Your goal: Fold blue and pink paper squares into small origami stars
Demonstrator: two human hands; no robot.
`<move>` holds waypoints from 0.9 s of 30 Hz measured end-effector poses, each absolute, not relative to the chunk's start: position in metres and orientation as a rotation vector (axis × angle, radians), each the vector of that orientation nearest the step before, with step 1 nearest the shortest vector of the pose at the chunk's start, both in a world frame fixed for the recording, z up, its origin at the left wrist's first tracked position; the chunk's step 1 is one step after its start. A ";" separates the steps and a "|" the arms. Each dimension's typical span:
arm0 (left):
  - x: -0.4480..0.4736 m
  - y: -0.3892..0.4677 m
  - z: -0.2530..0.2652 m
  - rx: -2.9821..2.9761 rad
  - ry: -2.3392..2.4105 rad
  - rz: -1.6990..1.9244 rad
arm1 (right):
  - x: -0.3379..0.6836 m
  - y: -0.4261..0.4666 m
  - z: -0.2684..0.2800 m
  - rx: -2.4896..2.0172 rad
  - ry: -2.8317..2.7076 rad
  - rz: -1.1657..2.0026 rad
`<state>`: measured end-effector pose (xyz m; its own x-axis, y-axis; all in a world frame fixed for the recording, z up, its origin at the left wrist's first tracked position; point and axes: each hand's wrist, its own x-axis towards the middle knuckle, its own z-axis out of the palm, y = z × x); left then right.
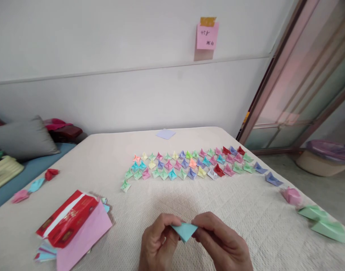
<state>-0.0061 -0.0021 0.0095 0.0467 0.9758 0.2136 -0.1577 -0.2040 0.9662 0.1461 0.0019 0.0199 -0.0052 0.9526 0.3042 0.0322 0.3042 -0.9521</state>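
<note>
Nearest, lower ctr., btwn L hand [158, 241] & R hand [225, 242]: teal paper [185, 231], pinched at L corner by L thumb & forefinger, at R corner by R thumb & fingers, w/ pt. toward wearer; no gap btwn paper & fingertips. Now a small triangle; prob. part-folded, not yet a boat. Well to L of L hand, on quilted cover [130, 222]: pink sheet [87, 237] overlapping red packet [69, 218], w/ other papers poking out; seemingly unused stock, qty. hidden. At R edge: green pieces [330, 230], larger, shape unclear. Beyond hands, mid-cover: paper boats [182, 174], mixed colours, in approx. three rows; apparently finished. Farther: lavender sheet [165, 134], flat & unfolded, near wall [118, 101]. Farthest: pink note [207, 36], taped to wall.
</note>
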 end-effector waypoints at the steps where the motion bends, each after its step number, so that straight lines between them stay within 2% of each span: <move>1: -0.006 -0.001 0.007 1.304 0.935 1.396 | 0.146 0.002 0.020 -1.001 -1.360 0.974; 9: -0.008 0.003 0.004 1.241 0.769 1.374 | 0.146 0.004 0.015 -0.903 -1.232 1.138; 20: -0.004 0.003 0.005 0.995 0.829 1.303 | 0.152 -0.003 0.019 -0.926 -1.569 0.780; 27: -0.001 0.003 0.006 0.932 0.768 1.274 | 0.150 -0.002 0.022 -0.945 -1.559 0.760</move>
